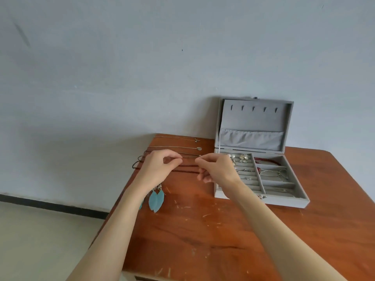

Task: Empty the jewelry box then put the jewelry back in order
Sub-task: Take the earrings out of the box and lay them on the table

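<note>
A grey jewelry box (288, 200) stands open at the table's back right, lid upright against the wall. Earrings, rings, a red bead string and silver bangles lie in its compartments. Left of the box, my left hand (160, 165) and my right hand (217, 169) each pinch a thin dark necklace (189, 157) stretched between them just above the table. Two fine chain necklaces (176, 147) lie in rows behind it, and a brown beaded strand (186, 165) lies under my hands. Turquoise feather earrings (156, 200) lie beside my left wrist.
The wooden table (213, 240) is scratched, with its left edge close to my left forearm and its front edge near the bottom of view. A grey wall rises right behind the box. Pale floor lies to the left.
</note>
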